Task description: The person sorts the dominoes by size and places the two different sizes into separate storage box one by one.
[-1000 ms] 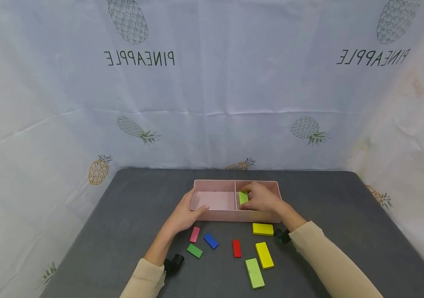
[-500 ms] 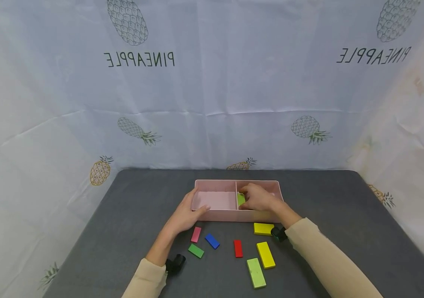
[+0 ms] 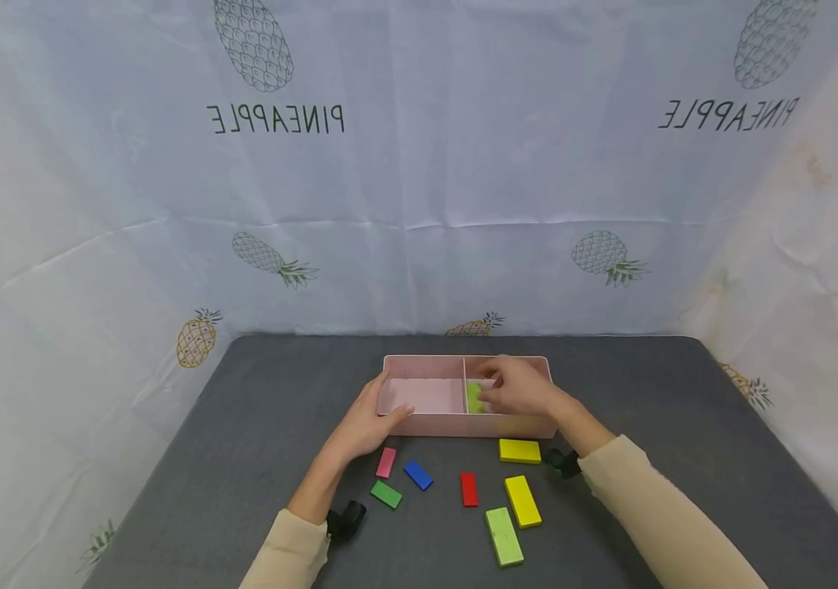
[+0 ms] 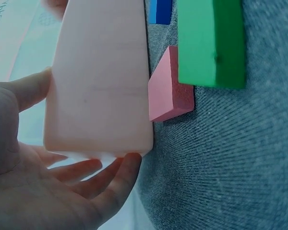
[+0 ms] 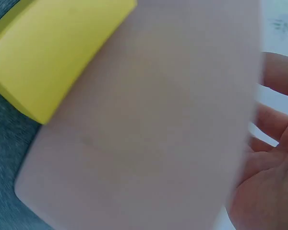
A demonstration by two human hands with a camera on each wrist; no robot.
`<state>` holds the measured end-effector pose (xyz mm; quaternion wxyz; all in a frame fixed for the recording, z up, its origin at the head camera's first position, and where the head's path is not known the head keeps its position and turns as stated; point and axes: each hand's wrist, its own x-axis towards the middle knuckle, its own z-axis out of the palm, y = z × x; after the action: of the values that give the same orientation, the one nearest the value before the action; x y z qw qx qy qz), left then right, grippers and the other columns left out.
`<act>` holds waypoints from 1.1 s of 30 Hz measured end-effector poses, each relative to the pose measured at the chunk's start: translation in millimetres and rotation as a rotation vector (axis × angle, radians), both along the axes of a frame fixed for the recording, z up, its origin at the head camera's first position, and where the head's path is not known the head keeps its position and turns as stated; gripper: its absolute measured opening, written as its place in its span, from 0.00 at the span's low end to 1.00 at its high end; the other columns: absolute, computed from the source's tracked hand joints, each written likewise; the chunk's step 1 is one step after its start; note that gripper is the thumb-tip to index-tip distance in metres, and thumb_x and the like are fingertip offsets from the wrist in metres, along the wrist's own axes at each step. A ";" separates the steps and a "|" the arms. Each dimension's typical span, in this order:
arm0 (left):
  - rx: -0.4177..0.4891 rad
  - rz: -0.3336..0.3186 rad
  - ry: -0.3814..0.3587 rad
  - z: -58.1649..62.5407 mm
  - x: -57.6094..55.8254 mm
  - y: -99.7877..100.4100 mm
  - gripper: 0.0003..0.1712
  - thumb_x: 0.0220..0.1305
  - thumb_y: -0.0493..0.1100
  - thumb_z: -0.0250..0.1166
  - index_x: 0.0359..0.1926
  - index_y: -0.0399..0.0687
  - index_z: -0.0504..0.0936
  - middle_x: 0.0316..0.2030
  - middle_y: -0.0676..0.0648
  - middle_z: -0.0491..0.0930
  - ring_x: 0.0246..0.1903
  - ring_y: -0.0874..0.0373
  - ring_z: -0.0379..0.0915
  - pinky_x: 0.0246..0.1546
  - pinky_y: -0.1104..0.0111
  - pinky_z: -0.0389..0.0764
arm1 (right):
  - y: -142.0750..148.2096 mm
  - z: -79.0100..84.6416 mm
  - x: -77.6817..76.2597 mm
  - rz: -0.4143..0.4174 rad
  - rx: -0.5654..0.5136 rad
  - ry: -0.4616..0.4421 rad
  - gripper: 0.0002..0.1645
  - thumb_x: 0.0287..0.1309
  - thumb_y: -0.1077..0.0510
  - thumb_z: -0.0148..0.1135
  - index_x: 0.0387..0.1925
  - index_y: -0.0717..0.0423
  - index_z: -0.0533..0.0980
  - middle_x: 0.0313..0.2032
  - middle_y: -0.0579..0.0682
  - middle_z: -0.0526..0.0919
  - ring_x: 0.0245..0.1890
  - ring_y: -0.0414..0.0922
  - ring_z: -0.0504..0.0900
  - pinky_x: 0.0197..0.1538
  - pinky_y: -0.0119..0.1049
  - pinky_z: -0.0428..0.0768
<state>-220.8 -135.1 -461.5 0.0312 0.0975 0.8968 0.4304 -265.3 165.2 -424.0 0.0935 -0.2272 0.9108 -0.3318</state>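
Observation:
A pink two-compartment box (image 3: pixel 434 424) stands on the dark table. My left hand (image 3: pixel 362 419) holds its left end, the thumb at the front rim and the fingers curved around the end wall; the left wrist view shows this hand (image 4: pixel 62 187) close up. In the right compartment a light green block (image 3: pixel 474 397) lies along the divider. Just right of that block, my right hand (image 3: pixel 524 388) is inside the compartment with thumb and fingers apart. In the right wrist view the box's front wall hides part of this hand (image 5: pixel 273 158).
In front of the box lie a pink block (image 3: pixel 385 462), a blue block (image 3: pixel 418 475), a green block (image 3: pixel 386 494), a red block (image 3: pixel 469 489), two yellow blocks (image 3: pixel 520 451) and another light green block (image 3: pixel 503 537). A pineapple-print cloth (image 3: pixel 419 180) hangs behind the table.
My right hand lowered the light green block against the divider, then let go and drew slightly right. My left hand has stayed on the box.

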 end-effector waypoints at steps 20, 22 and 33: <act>0.007 0.002 -0.006 1.2 0.3 0.2 0.52 0.67 0.58 0.67 0.79 0.40 0.53 0.75 0.32 0.55 0.73 0.34 0.54 0.69 0.37 0.57 | 20.1 35.3 49.9 0.020 -0.065 0.235 0.19 0.65 0.58 0.69 0.55 0.57 0.81 0.49 0.54 0.84 0.40 0.42 0.82 0.44 0.41 0.83; 0.014 0.000 -0.003 1.3 0.3 0.0 0.52 0.67 0.57 0.67 0.79 0.39 0.53 0.75 0.31 0.55 0.73 0.34 0.54 0.69 0.37 0.57 | 22.5 36.1 55.3 0.013 -0.079 0.236 0.18 0.65 0.58 0.69 0.55 0.56 0.81 0.49 0.53 0.84 0.40 0.42 0.82 0.45 0.41 0.83; 0.020 -0.031 -0.003 1.3 -0.9 -2.8 0.51 0.69 0.57 0.66 0.80 0.40 0.51 0.76 0.32 0.54 0.75 0.35 0.51 0.69 0.37 0.56 | 32.5 30.7 84.7 -0.005 -0.099 0.259 0.15 0.62 0.61 0.70 0.51 0.52 0.82 0.45 0.43 0.83 0.39 0.38 0.81 0.46 0.38 0.84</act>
<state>-221.6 -137.9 -460.2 0.0381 0.1110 0.8909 0.4388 -180.7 197.7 -393.3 -0.0370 -0.2702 0.8983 -0.3445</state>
